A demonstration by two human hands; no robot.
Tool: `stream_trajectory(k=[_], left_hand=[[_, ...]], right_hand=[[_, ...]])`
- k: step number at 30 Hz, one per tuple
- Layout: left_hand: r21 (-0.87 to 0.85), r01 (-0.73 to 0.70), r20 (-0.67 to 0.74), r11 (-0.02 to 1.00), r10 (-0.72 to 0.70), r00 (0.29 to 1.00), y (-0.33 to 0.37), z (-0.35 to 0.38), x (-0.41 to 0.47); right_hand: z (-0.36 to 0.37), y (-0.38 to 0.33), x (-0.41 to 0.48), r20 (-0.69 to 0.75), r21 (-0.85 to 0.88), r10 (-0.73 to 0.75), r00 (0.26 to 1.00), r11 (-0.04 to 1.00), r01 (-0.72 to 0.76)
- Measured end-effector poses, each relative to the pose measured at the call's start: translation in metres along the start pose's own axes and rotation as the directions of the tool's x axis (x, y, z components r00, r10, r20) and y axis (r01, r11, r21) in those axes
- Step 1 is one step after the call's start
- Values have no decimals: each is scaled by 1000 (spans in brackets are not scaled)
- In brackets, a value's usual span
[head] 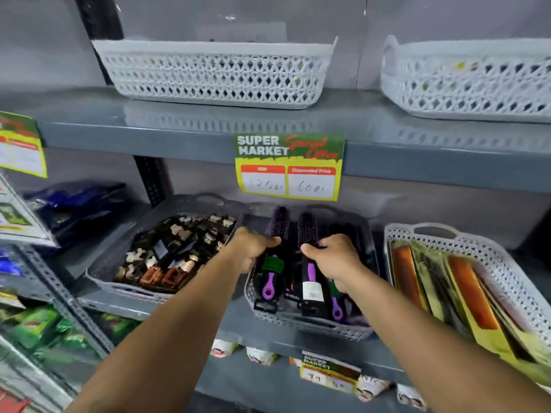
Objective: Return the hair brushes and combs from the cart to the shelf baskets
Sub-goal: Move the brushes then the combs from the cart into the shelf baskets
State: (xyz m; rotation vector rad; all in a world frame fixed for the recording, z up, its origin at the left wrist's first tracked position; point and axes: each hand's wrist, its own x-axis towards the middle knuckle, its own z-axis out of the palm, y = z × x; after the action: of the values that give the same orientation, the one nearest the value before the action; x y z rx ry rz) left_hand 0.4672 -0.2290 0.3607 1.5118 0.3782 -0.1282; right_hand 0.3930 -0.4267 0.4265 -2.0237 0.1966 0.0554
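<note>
A grey basket on the middle shelf holds several black round hair brushes with purple handles. My left hand is shut on one round brush at the basket's left, bristle end pointing to the back. My right hand is shut on a second round brush with a white label, just right of the first. Both brushes lie low inside the basket. A white basket to the right holds several packaged orange and dark combs. The cart is out of view.
A grey basket of hair clips sits left of the brush basket. Two white baskets stand on the upper shelf. A yellow-green price sign hangs from the shelf edge above my hands. Packets fill the racks at left and below.
</note>
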Motion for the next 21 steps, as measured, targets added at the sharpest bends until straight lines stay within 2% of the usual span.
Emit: stream_trajectory(k=[2, 6, 10, 16, 21], left_hand=[[45, 19, -38, 999, -17, 999, -13, 5, 34], [204, 32, -127, 978, -6, 992, 12, 31, -10], [414, 86, -181, 906, -10, 983, 24, 52, -39], [575, 148, -200, 805, -37, 979, -3, 54, -14], [590, 149, -224, 793, -16, 975, 5, 59, -34]], right_hand=[[2, 5, 15, -23, -49, 40, 999, 998, -41], [10, 14, 33, -37, -145, 110, 993, 983, -114], [19, 23, 40, -39, -249, 133, 990, 959, -138], [22, 25, 39, -48, -304, 86, 995, 948, -96], [24, 35, 33, -67, -377, -13, 998, 926, -13]])
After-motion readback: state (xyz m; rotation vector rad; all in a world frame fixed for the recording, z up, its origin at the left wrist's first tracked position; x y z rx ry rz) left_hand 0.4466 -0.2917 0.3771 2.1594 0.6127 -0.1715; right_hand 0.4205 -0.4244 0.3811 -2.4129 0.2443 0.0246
